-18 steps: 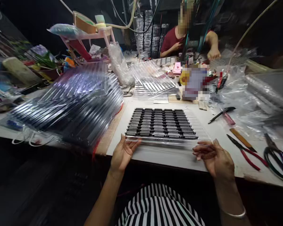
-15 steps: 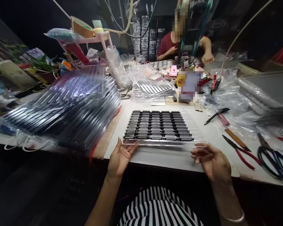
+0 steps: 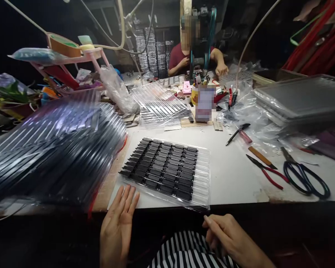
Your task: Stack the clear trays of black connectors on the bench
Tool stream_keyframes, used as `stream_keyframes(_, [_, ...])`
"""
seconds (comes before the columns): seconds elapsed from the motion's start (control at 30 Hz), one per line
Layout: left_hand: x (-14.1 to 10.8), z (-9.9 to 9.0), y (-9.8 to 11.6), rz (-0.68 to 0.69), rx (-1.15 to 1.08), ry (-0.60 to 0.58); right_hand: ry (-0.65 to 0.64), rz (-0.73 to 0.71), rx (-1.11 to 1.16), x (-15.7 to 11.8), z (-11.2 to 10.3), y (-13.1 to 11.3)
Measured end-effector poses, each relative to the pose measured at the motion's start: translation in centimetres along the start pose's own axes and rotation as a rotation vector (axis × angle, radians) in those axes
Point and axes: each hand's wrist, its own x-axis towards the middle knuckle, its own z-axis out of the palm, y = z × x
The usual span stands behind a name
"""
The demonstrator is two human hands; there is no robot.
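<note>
The counter [image 3: 234,178] is lit quite brightly in the middle, while the space below it and the far background are very dark. The light seems to fall from above, but its source cannot be seen. White and violet glare lies on the clear plastic trays [image 3: 44,149], which look smeared by blur at the left. The left hand [image 3: 117,223] is slightly soft. Near the edges, shapes are stretched, and square blocks of pixels hide the detail of two areas.
</note>
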Motion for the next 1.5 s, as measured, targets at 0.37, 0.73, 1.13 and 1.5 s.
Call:
stream_keyframes(0.37, [-3.9, 1.9, -3.3, -0.032, 0.127, -0.123, 0.441, -0.539, -0.647, 9.9, -9.6, -5.5])
stream_keyframes(0.73, [7.2, 2.1, 2.5, 0.157, 0.897, -0.339, -0.277, -0.421, -0.637, 3.2, -5.1, -7.0])
stream_keyframes(1.13, [9.0, 16.8, 1.1, 0.581, 1.376, -0.986, -0.488, -0.833, -0.175, 3.4, 6.3, -4.8])
stream_keyframes(1.5, [12.8, 1.8, 3.6, 0.411, 0.822, -0.299, 0.613, -0.452, -0.019, 2.4, -4.6, -1.9])
